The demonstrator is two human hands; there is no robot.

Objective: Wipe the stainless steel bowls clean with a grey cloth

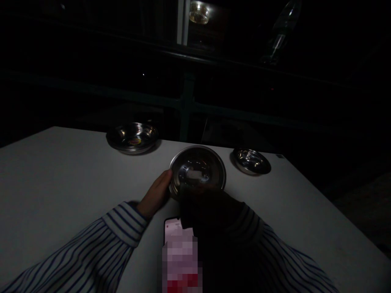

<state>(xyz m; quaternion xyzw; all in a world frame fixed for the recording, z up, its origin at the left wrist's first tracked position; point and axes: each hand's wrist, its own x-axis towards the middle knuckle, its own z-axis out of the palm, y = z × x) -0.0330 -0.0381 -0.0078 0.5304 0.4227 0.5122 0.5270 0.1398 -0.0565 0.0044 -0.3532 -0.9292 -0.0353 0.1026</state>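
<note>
A round stainless steel bowl [195, 156] is tipped so that its shiny inside faces me, above the middle of the white table. My left hand [157, 193] is closed on its left rim, thumb along the edge. Deep in shadow, my right hand [224, 205] is at the bowl's lower right with a dark, cloth-like piece [194, 207] that covers the bowl's near edge. Its fingers are hard to make out. Below the bowl lies a lit phone [173, 228], partly covered by the dark piece, its screen blurred out.
Toward the far edge of the white table [70, 183], a wide steel bowl [132, 138] with a coloured sticker stands at left. A smaller steel bowl [252, 162] stands at right. Behind the table, dark rails [187, 93] cross an unlit area.
</note>
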